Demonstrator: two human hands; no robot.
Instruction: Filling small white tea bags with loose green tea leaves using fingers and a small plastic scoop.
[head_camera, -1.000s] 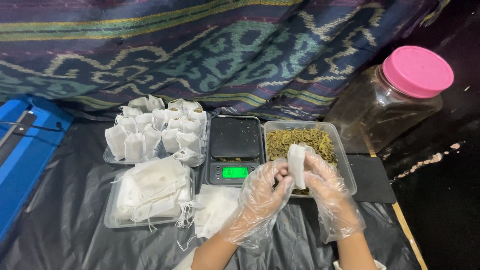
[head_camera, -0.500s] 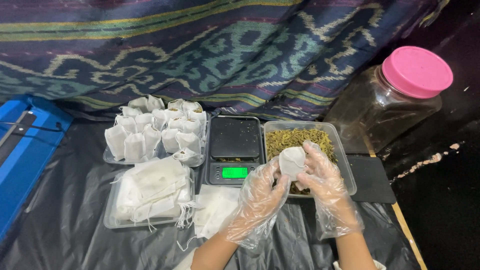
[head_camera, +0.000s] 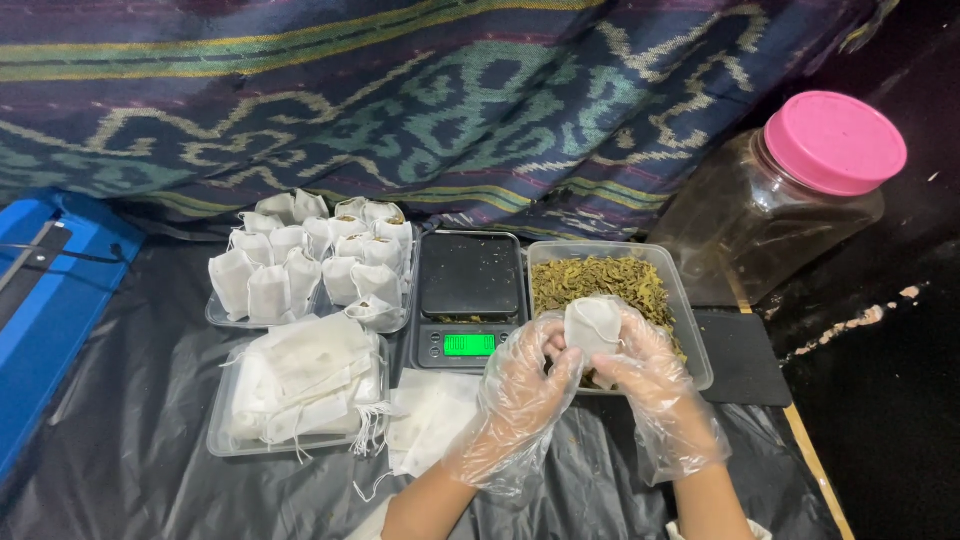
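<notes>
Both my hands wear loose clear plastic gloves. My left hand (head_camera: 520, 390) and my right hand (head_camera: 650, 375) together hold a small white filter pouch (head_camera: 592, 322), its mouth spread between the fingers. They hover over the near edge of a clear tray of dried green-brown herb (head_camera: 600, 280). A small black digital scale (head_camera: 468, 295) with a lit green display stands just left of that tray; its platform is bare.
A clear tray of filled white pouches (head_camera: 300, 265) sits at back left, a tray of flat empty pouches (head_camera: 295, 385) in front of it, more loose pouches (head_camera: 430, 420) beside. A pink-lidded jar (head_camera: 790, 190) stands right, a blue machine (head_camera: 50, 300) far left. Patterned cloth hangs behind.
The pouch has turned from upright and narrow to spread open between both hands. My left hand has come closer to it.
</notes>
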